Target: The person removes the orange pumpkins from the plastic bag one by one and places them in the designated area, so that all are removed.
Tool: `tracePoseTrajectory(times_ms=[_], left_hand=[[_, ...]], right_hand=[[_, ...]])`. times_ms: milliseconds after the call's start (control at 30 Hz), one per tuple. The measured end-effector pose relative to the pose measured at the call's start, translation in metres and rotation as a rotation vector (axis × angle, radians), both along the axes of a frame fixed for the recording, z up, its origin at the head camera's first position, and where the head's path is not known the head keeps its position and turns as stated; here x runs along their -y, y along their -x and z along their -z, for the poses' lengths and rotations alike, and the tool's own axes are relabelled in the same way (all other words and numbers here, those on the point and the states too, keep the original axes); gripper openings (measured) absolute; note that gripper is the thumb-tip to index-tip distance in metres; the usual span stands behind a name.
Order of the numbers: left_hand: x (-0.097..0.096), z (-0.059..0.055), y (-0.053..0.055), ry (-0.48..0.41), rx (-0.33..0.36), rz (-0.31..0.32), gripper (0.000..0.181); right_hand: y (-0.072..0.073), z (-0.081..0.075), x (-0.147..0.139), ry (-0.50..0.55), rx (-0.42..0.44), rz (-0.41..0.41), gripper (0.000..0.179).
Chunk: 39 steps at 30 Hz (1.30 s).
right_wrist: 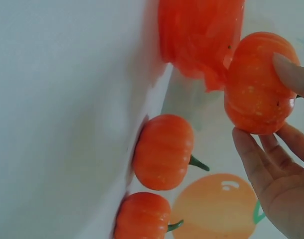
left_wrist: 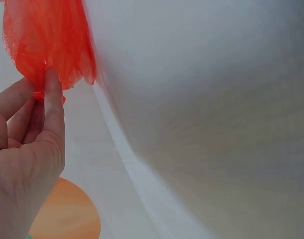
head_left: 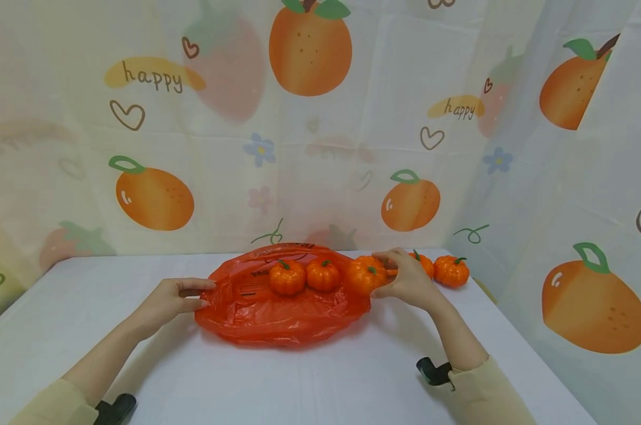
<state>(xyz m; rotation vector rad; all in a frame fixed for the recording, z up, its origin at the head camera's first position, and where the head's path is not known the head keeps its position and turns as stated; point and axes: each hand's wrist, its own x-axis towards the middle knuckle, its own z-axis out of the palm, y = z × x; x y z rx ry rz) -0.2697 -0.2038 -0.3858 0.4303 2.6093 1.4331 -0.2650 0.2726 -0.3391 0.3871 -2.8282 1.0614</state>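
A red plastic bag [head_left: 278,321] lies spread on the table, its mouth facing up. Two small orange pumpkins, one on the left [head_left: 287,277] and one beside it [head_left: 323,275], sit on the bag. My left hand [head_left: 166,304] pinches the bag's left edge between thumb and fingers; the left wrist view shows the gathered red film [left_wrist: 47,45] there. At the bag's right side my right hand [head_left: 405,280] grips another orange pumpkin [right_wrist: 259,82] by its sides, held up off the table in the right wrist view.
Two more pumpkins, one partly behind my right hand [head_left: 425,265] and one farther right [head_left: 451,271], stand near the table's right edge. A white cloth covers the table [head_left: 278,383]. Behind it hangs a fruit-printed curtain [head_left: 342,130].
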Motion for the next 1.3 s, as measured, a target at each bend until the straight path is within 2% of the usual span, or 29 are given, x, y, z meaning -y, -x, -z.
tracePoseTrajectory(times_ms=[567,733,967,1300], left_hand=[[0.0,-0.001,0.001,-0.002,-0.009,0.006,0.042],[0.0,-0.002,0.0,0.001,-0.007,0.007,0.042],[-0.001,-0.002,-0.001,0.002,-0.004,0.004,0.042],[-0.001,-0.002,-0.002,-0.002,-0.003,0.002,0.042]], right_hand=[[0.002,0.0,-0.029,-0.025,-0.012,-0.016,0.071],[0.005,0.001,-0.038,-0.04,0.012,-0.009,0.071],[0.006,0.002,-0.049,-0.038,0.07,-0.049,0.075],[0.008,0.006,-0.06,-0.101,0.13,-0.048,0.077]])
